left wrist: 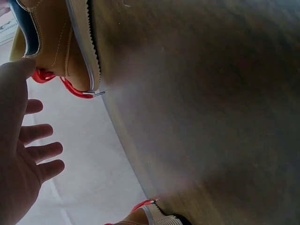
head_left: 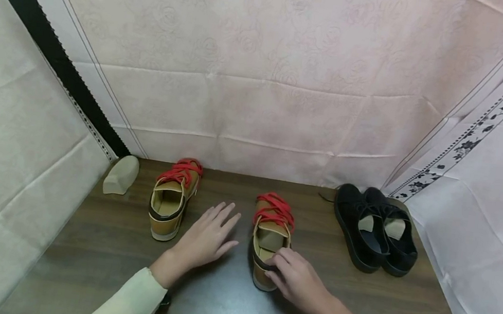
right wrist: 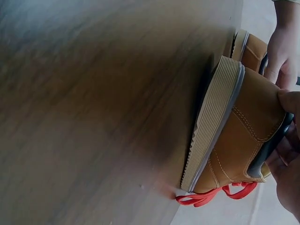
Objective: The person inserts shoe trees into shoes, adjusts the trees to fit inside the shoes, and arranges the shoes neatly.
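Observation:
Two tan lace-up shoes with red laces and dark collars stand apart on the floor, toes toward the back cloth. My right hand (head_left: pixel 300 281) pinches the heel collar of the right tan shoe (head_left: pixel 261 277); in the right wrist view the thumb lies outside the heel (right wrist: pixel 255 91) and the fingers reach inside the opening. Between the two shoes, my left hand (head_left: pixel 205 240) hovers over the floor with fingers spread, holding nothing. The left tan shoe (head_left: pixel 164 227) is just beyond its wrist, untouched. Whether the right shoe's heel is lifted, I cannot tell.
A pair of black shoes (head_left: pixel 365 242) with pale inserts inside stands at the right. A cream, rounded shoe insert (head_left: pixel 121 176) lies at the far left by the cloth. Pale patterned cloth (head_left: pixel 261 111) hangs behind and on both sides of the brown wood-grain floor (head_left: pixel 95 258).

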Available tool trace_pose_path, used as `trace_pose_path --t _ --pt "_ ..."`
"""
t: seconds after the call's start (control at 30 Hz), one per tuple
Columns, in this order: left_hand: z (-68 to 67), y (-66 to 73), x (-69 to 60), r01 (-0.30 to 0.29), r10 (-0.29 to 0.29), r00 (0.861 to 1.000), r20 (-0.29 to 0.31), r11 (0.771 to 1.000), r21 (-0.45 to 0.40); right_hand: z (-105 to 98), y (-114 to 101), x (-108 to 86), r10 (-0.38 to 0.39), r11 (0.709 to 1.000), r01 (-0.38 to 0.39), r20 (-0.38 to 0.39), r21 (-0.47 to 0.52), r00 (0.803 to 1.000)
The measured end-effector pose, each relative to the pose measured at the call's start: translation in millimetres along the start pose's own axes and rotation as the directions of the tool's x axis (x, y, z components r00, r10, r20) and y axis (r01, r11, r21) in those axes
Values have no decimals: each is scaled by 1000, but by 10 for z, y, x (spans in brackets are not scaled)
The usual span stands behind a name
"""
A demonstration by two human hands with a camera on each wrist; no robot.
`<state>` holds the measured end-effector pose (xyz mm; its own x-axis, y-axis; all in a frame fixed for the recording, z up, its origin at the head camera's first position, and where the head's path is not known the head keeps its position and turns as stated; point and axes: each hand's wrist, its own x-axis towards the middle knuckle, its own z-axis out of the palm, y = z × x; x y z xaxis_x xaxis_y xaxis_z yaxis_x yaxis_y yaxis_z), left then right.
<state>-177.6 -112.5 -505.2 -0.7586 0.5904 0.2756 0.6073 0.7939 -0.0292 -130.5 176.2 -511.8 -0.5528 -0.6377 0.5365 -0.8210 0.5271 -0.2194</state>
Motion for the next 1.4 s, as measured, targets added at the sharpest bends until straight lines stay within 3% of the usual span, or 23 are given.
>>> trace_pose_path --t 0.37,0.63,1.4 --pt "90 51 42 2 -1 998 67 1000 -3 -79 104 -76 42 998 -40 30 -54 999" --pt "65 129 74 4 -4 993 118 1000 -5 -125 186 -142 37 998 -37 -9 -59 999" --pt "76 202 121 2 -1 989 150 1000 -9 -271 497 -255 88 987 -96 -64 -131 994"
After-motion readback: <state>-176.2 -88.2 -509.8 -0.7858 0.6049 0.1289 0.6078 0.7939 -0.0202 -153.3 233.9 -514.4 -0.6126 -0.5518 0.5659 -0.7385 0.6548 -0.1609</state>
